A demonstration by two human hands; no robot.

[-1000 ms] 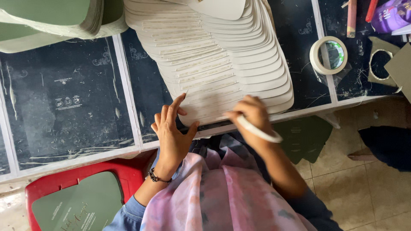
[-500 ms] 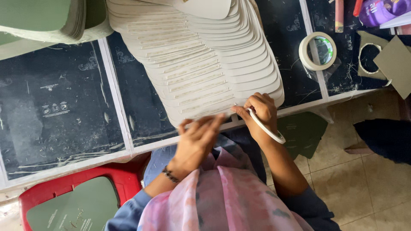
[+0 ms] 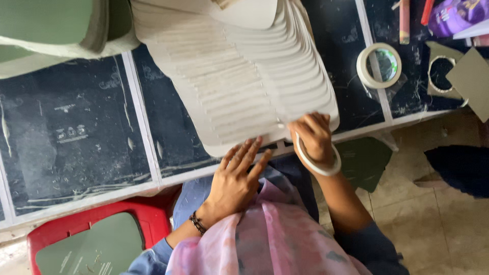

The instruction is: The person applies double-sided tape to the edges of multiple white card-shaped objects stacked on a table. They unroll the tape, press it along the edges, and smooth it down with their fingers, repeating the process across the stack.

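Two bare hands are what I watch at the near edge of the dark worktable (image 3: 76, 137), a scuffed black surface split by pale strips. Left hand (image 3: 234, 181) lies flat, fingers spread and released, fingertips touching the near rim of the fanned stack of cream card sheets (image 3: 244, 86); a dark beaded bracelet (image 3: 196, 223) sits at its wrist. Right hand (image 3: 313, 135) is curled on the near right corner of that stack, fingers pinching the sheet edges, with a white tape ring (image 3: 316, 163) worn round it like a bangle. The sheets are thin, matte, with rounded corners, overlapping in steps so their edges read as fine ridges running from far to near. Far right on the table lies a second roll of pale tape (image 3: 379, 65), round and hollow, beside grey card offcuts (image 3: 471, 76). Far left I see a thick pile of olive green sheets (image 3: 51, 25). Near left stands a red plastic stool (image 3: 147, 214) holding a green sheet (image 3: 91, 249). A pink mottled scarf (image 3: 275, 239) hangs soft between the arms
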